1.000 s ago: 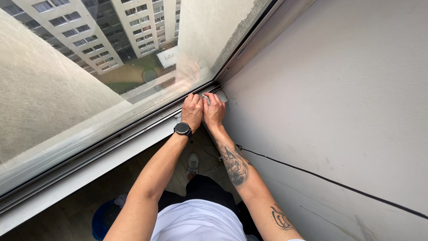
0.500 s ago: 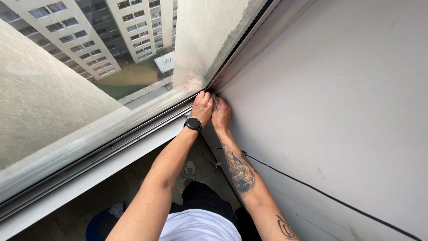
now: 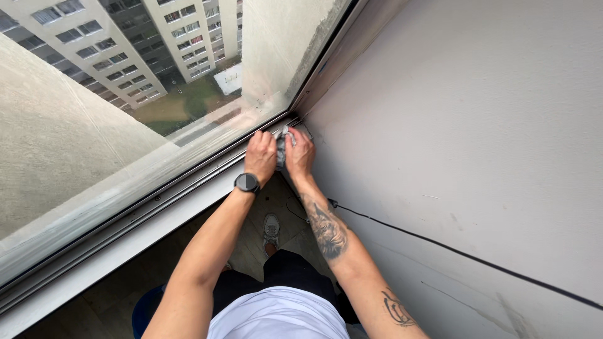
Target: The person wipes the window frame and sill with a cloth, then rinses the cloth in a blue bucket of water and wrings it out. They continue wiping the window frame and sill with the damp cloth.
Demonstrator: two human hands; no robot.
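your left hand (image 3: 260, 157) and right hand (image 3: 299, 154) both closed on grey cloth (image 3: 282, 145), pressed into corner where window frame (image 3: 188, 185) meets grey wall (image 3: 465, 144); black cable (image 3: 452, 251) runs along wall.

One screen shows: the round black face of a wristwatch (image 3: 247, 182), worn on the left wrist just below the left hand (image 3: 260, 156), a little toward 11 o'clock from the picture's centre. The face is dark and appears unlit, though it is too small to be sure. Its black strap wraps the wrist at either side. No packages, labels or signs show anywhere else in the view.
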